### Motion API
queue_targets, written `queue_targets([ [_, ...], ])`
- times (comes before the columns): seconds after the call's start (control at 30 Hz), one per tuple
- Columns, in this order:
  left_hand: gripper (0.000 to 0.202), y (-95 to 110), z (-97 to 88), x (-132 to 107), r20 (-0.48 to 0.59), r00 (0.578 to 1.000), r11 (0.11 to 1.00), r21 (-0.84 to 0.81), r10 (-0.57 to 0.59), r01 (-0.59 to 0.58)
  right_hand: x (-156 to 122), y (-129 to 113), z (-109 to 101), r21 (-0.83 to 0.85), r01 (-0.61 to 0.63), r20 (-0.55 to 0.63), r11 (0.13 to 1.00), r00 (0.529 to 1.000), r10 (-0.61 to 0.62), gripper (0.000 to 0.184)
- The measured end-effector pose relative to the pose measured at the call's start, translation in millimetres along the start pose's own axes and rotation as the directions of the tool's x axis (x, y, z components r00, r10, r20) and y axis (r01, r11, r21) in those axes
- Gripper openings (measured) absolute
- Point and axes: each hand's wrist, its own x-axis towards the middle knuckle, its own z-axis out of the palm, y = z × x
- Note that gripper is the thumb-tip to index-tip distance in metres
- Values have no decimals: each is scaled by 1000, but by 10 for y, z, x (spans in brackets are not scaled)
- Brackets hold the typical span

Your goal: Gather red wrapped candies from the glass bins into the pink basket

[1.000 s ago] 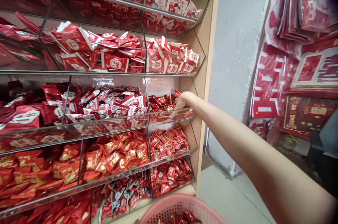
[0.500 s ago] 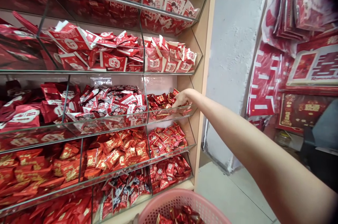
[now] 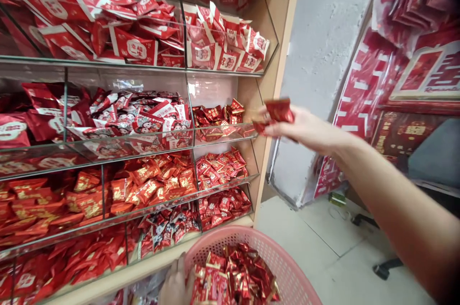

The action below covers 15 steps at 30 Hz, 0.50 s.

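Note:
My right hand [image 3: 300, 125] is closed around a few small red-and-gold wrapped candies [image 3: 279, 109], in front of the shelf's right side panel. To its left, the compartment at that height holds more red-and-gold candies [image 3: 217, 120] behind a clear front lip. My left hand [image 3: 175, 283] is at the bottom, gripping the left rim of a pink perforated plastic basket [image 3: 291, 266]. Part of that hand is cut off by the frame's edge. A heap of shiny red-and-gold candies [image 3: 247, 274] fills the middle of the basket.
Shelves with clear lips [image 3: 154, 140] and dividers hold several kinds of red packets. A wooden side panel [image 3: 268, 89] borders a grey wall [image 3: 316, 32]. Red decorations [image 3: 362, 80] hang at right, above a wheeled chair base [image 3: 383, 269] on the tiled floor.
My right hand has come out of the candy compartment and moved right, holding candies. The view has tilted down, bringing my left hand and more of the basket into sight.

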Motion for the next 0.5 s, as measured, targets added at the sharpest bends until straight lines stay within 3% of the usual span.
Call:
queue_targets([
  [0.13, 51, 6, -12, 2, 5, 999, 999, 22, 40, -40, -885, 751, 669, 178, -218, 262, 959, 951, 168, 43],
  [0.27, 55, 21, -27, -15, 0, 998, 996, 70, 57, -57, -1573, 1533, 1427, 185, -312, 274, 932, 927, 256, 37],
  [0.37, 55, 24, -22, -15, 6, 998, 993, 102, 59, -59, -1848, 1768, 1768, 16, -316, 261, 949, 917, 301, 42],
  [0.5, 55, 20, -9, -8, 0, 998, 991, 115, 63, -62, -1966, 1790, 1962, -196, -291, 269, 936, 902, 337, 54],
])
